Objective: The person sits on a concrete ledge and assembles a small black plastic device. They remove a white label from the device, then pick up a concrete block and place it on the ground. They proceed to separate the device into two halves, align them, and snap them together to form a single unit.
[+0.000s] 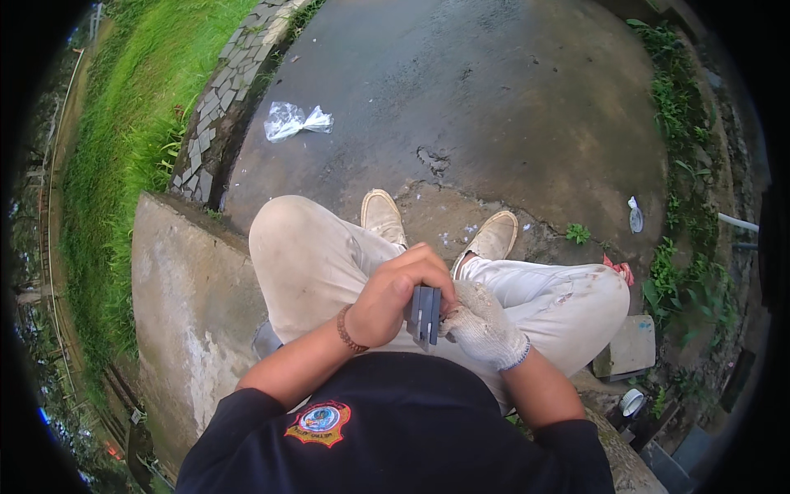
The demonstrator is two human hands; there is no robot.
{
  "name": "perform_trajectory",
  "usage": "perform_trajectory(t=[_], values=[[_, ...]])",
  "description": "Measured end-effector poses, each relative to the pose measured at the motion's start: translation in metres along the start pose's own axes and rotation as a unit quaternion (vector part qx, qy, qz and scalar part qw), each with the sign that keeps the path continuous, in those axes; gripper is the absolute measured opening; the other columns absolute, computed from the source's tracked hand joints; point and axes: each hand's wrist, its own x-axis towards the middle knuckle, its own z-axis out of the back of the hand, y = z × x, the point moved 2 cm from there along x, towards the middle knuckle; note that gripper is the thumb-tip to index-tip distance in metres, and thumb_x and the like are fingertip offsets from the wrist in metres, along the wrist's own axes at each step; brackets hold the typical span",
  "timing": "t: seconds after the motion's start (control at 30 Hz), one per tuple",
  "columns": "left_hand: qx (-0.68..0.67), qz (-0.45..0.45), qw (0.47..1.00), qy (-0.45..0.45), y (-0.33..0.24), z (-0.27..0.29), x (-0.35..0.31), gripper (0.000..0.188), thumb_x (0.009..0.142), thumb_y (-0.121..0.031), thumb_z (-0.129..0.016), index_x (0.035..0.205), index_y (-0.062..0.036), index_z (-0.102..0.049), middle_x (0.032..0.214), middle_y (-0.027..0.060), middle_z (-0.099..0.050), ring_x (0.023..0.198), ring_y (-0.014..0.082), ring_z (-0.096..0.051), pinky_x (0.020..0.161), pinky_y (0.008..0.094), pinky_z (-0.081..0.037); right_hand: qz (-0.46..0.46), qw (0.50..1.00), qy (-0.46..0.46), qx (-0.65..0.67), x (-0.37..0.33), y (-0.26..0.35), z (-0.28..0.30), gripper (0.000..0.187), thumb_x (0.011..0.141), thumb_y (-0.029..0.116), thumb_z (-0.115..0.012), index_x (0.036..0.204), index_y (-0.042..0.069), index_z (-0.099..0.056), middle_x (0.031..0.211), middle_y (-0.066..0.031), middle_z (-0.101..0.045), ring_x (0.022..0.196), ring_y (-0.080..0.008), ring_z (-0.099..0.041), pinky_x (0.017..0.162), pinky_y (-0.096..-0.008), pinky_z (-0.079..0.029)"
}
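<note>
Above my lap, my left hand (395, 295) is bare, with a beaded bracelet at the wrist. Its fingers are wrapped over a dark grey rectangular block (425, 315) that has a lighter strip along its middle. My right hand (485, 327), in a whitish knitted work glove, is closed at the right side of the block. The fingertips meet close to the block, and whatever they pinch there is too small or hidden to make out. The block's lower end points toward my dark shirt, and its far end is partly covered by my left fingers.
My knees are spread, with both shoes (383, 216) on damp concrete (494, 107). A concrete ledge (185, 280) runs at my left. A clear plastic bag (296, 122) lies ahead. At right are crumpled plastic (634, 216), a pale block (629, 344) and a white round cap (631, 402).
</note>
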Motion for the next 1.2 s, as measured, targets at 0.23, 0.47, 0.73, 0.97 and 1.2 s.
perform_trajectory(t=[0.23, 0.47, 0.73, 0.97, 1.2], values=[[0.001, 0.032, 0.999, -0.014, -0.003, -0.003, 0.001, 0.072, 0.112, -0.051, -0.020, 0.079, -0.0013, -0.061, 0.085, 0.0113, -0.056, 0.078, 0.0223, -0.054, 0.076, 0.0340, -0.044, -0.020, 0.999, -0.003, 0.035, -0.001, -0.003, -0.003, 0.020, 0.097, 0.016, -0.055, 0.089, 0.000, -0.066, 0.080, -0.0082, -0.067, 0.076, -0.0170, -0.065, 0.074, -0.0337, -0.052], [0.024, 0.004, 0.999, -0.024, -0.003, -0.004, 0.000, 0.068, 0.112, -0.048, -0.024, 0.078, -0.0016, -0.060, 0.082, 0.0111, -0.055, 0.075, 0.0231, -0.053, 0.072, 0.0335, -0.044, -0.038, 0.999, 0.019, 0.004, 0.001, -0.002, -0.003, 0.022, 0.098, 0.017, -0.055, 0.089, 0.000, -0.065, 0.080, -0.0082, -0.066, 0.076, -0.0171, -0.064, 0.073, -0.0336, -0.052], [0.015, -0.014, 0.999, -0.034, 0.001, -0.002, -0.001, 0.055, 0.112, -0.037, -0.032, 0.079, -0.0033, -0.059, 0.081, 0.0098, -0.057, 0.077, 0.0239, -0.053, 0.076, 0.0346, -0.044, -0.028, 0.999, 0.001, 0.037, 0.001, -0.007, -0.005, 0.019, 0.097, 0.018, -0.058, 0.091, 0.001, -0.064, 0.078, -0.0093, -0.063, 0.073, -0.0206, -0.063, 0.071, -0.0341, -0.051], [0.047, 0.006, 0.993, -0.109, -0.002, 0.003, -0.005, 0.053, 0.112, -0.033, -0.032, 0.079, -0.0024, -0.060, 0.082, 0.0113, -0.056, 0.076, 0.0235, -0.053, 0.074, 0.0346, -0.043, 0.261, 0.926, -0.156, -0.224, -0.016, 0.011, -0.001, 0.019, 0.084, 0.017, -0.075, 0.092, 0.004, -0.064, 0.080, -0.0110, -0.061, 0.068, -0.0298, -0.062, 0.062, -0.0390, -0.049], [0.136, -0.041, 0.976, -0.164, -0.004, 0.004, -0.006, 0.046, 0.110, -0.027, -0.036, 0.082, -0.0012, -0.061, 0.083, 0.0128, -0.057, 0.076, 0.0253, -0.053, 0.072, 0.0355, -0.043, 0.347, 0.848, -0.164, -0.366, -0.017, 0.024, -0.017, 0.023, 0.074, 0.015, -0.082, 0.077, 0.010, -0.060, 0.069, -0.0082, -0.055, 0.057, -0.0324, -0.055, 0.054, -0.0430, -0.043]])
